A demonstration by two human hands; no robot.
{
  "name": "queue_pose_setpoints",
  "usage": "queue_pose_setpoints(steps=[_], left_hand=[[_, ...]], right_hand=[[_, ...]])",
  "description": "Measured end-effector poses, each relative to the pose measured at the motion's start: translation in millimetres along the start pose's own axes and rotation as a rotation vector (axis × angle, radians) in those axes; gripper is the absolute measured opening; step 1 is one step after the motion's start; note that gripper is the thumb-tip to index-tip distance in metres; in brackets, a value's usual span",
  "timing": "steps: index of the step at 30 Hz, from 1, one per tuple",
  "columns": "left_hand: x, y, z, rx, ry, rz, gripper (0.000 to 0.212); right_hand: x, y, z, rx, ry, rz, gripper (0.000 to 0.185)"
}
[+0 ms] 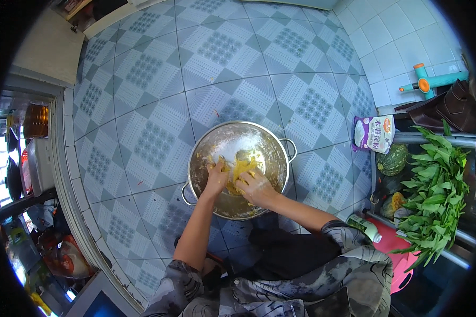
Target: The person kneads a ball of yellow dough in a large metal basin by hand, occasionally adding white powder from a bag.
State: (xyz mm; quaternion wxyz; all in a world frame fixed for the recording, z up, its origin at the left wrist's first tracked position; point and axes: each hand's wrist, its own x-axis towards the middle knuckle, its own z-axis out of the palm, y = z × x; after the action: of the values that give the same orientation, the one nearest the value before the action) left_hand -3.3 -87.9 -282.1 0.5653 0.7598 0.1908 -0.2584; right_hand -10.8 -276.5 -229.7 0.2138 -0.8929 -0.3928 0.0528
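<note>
A wide two-handled stainless steel basin [206,138] stands on the floor before me. Flour dust and yellow smears coat its inside wall. A ragged lump of yellow dough [245,165] lies in it, right of the middle. Into the dough press the curled fingers of my right hand [258,189], which is dusted with flour. At the lump's left side is my left hand [217,179], its fingertips raised and sticky with yellow bits. Whether those fingers grip any dough is hard to make out.
Patterned tiles [154,138] cover the floor. To the right, a purple-and-white flour bag [375,134], a green pumpkin [392,160] and leafy greens [436,194] sit on a rack. Nearby are a pale bottle [364,228] and a pink plastic item [400,261]. A cluttered shelf [59,245] stands left.
</note>
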Motion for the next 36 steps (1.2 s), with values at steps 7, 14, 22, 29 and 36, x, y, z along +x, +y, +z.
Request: queue_pose_setpoints(steps=[7,14,22,29,36], left_hand=[[6.0,-20.9,2.3,-0.258,-0.039,-0.109,0.062],[-8.2,-12.8,13.8,-0.091,0.066,0.072,0.049],[-8.1,4.2,14.6,-0.910,0.092,-0.347,0.040],[5.6,-22.0,11.3,-0.944,-0.015,-0.336,0.045],[11.8,-12.4,10.9,-0.673,0.041,-0.320,0.053]], right_hand=[[2.5,5.9,-19.1,0.122,0.115,0.600,0.071],[27.8,43.3,-12.2,0.537,-0.156,0.941,0.077],[20.6,44.5,9.8,1.307,-0.208,1.013,0.055],[16.6,0.6,-14.1,1.207,-0.198,0.833,0.054],[11.5,0.0,-99.6,1.291,-0.161,0.832,0.041]])
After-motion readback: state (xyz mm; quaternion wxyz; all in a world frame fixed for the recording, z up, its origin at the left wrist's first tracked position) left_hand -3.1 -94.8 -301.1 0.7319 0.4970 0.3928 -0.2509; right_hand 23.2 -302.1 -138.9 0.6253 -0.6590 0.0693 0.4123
